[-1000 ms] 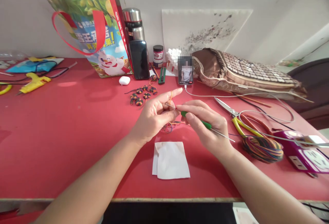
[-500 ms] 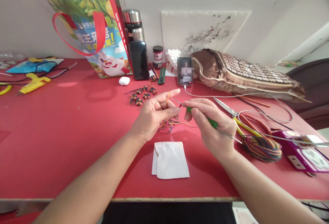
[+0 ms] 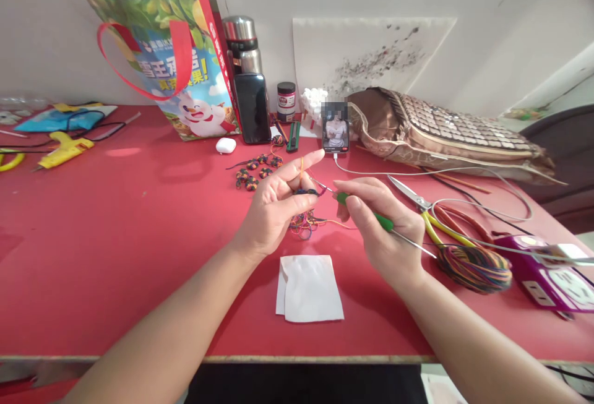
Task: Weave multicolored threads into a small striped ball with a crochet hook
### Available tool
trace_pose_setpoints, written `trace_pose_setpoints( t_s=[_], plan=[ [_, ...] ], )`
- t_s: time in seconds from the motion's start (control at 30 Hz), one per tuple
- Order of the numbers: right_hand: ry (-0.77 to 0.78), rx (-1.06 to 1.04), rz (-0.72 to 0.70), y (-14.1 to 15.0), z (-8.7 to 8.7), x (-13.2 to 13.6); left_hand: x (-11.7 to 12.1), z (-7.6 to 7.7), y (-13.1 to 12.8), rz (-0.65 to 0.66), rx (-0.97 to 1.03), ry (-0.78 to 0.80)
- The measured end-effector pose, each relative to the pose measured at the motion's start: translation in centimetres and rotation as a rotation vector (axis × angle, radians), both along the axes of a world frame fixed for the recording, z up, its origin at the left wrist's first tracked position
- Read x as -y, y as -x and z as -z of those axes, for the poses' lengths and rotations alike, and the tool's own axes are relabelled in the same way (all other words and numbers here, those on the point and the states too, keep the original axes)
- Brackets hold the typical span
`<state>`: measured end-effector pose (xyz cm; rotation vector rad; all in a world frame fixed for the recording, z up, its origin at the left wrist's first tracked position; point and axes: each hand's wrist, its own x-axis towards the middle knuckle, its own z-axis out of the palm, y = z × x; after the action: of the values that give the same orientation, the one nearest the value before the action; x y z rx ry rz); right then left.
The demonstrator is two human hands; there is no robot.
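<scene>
My left hand (image 3: 277,209) pinches a small dark piece of crochet (image 3: 306,192) between thumb and fingers, and an orange strand of yarn loops round its raised index finger. Closed round the green handle of a crochet hook (image 3: 383,222) is my right hand (image 3: 387,224); the hook's thin metal tip reaches to the crochet at my left fingertips. Loose multicoloured yarn (image 3: 304,224) lies on the table just below. Behind my left hand sit several small dark-and-orange crocheted pieces (image 3: 251,182). A folded white cloth or paper (image 3: 313,289) lies between my forearms.
On the right are scissors (image 3: 417,198), a multicoloured yarn skein (image 3: 476,268) and a purple power strip (image 3: 541,280). A lit phone (image 3: 335,128) with a cable, a dark phone (image 3: 253,109) and a brown bag (image 3: 445,132) stand behind. A yellow glue gun (image 3: 62,149) lies left.
The left index finger has risen slightly, and more of the dark crochet now shows above the left thumb. The hook has shifted a little at the work.
</scene>
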<state>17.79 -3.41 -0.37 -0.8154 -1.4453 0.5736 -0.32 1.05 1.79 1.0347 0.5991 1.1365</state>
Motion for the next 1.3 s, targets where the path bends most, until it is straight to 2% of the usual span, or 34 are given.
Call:
trace_pose_setpoints(
  t_s=[0.67, 1.03, 1.17, 1.3],
  plan=[
    [0.011, 0.002, 0.008, 0.1, 0.1, 0.2, 0.5, 0.2, -0.1, -0.029, -0.062, -0.019],
    [0.189, -0.196, -0.037, 0.4, 0.3, 0.0, 1.5, -0.6, -1.2, 0.028, -0.136, -0.044],
    [0.21, -0.263, -0.065, 0.4, 0.6, -0.3, 1.5, -0.7, -1.2, 0.047, -0.141, -0.055],
    [0.246, -0.311, -0.039, 0.6, 0.8, -0.5, 1.4, -0.6, -1.1, -0.037, -0.18, -0.063]
  ],
)
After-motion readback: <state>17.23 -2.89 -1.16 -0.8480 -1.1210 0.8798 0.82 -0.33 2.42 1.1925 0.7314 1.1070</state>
